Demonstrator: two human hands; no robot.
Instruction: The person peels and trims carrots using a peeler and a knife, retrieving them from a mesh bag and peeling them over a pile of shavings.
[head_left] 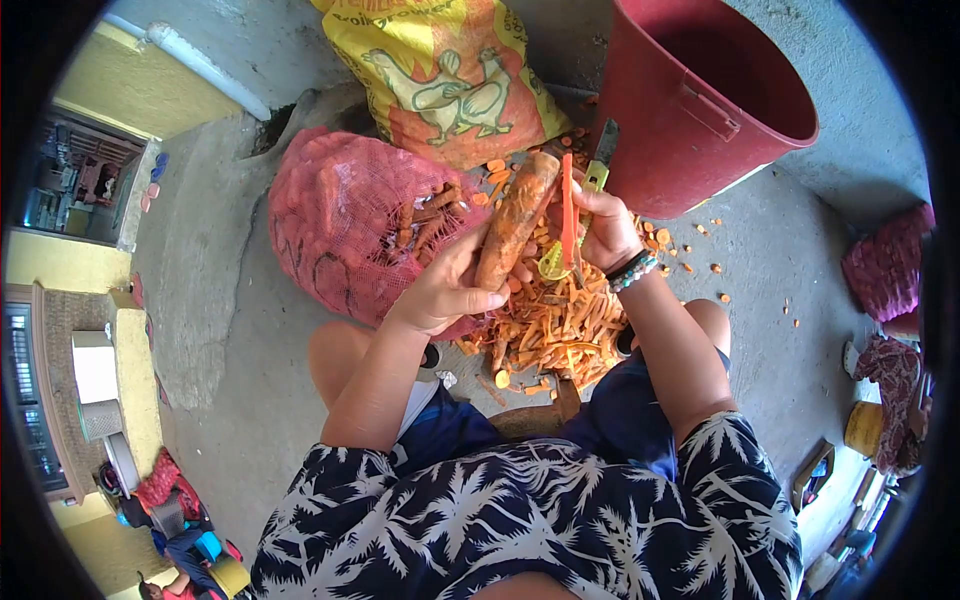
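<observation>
My left hand [445, 292] is closed round a thick, partly peeled carrot [518, 215], which is tilted with its top end away from me. Just to its right, my right hand [608, 228] grips an orange and yellow-green peeler [569, 215]. A grey blade with a green handle [595, 176] also shows at that hand's thumb; whether it is a separate knife I cannot tell. Below both hands lies a heap of orange carrot peelings [560, 335] on the concrete floor. At the left, a red mesh sack [340, 225] bulges with carrots, some showing through its opening.
A tall dark-red bin [655, 125] stands at the upper right, its mouth tilted toward the right. Beside it leans a yellow and orange printed sack [450, 90]. Small carrot slices [663, 236] are scattered over the floor. A person [185, 570] is partly visible at the lower left.
</observation>
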